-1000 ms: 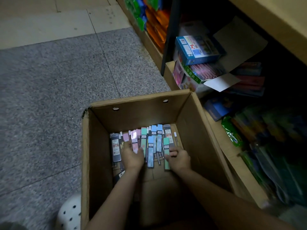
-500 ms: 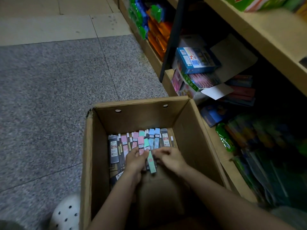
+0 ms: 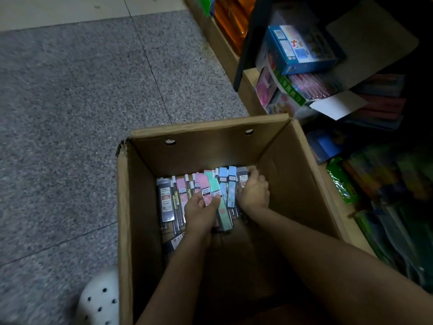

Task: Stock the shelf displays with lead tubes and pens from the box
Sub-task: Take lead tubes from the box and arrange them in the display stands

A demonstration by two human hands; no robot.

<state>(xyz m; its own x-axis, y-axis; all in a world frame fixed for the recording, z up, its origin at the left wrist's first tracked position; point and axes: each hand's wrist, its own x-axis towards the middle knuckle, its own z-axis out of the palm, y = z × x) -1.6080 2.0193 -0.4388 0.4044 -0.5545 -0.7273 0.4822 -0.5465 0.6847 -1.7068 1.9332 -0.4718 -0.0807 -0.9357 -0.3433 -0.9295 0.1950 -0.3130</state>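
Both hands are down in the cardboard box (image 3: 145, 207), where the lead tubes (image 3: 212, 191) lie side by side on the bottom. Left hand (image 3: 199, 212) has thumb and fingers curled round a small bunch of pink and green tubes; right hand (image 3: 254, 192) curls its fingers over the grey tube (image 3: 242, 178) at the row's far end. They look light, stiff, smooth plastic, likely to slip from a loose fan, so gripping several across their middles should hold best. Shelf (image 3: 337, 174) stands just beside.
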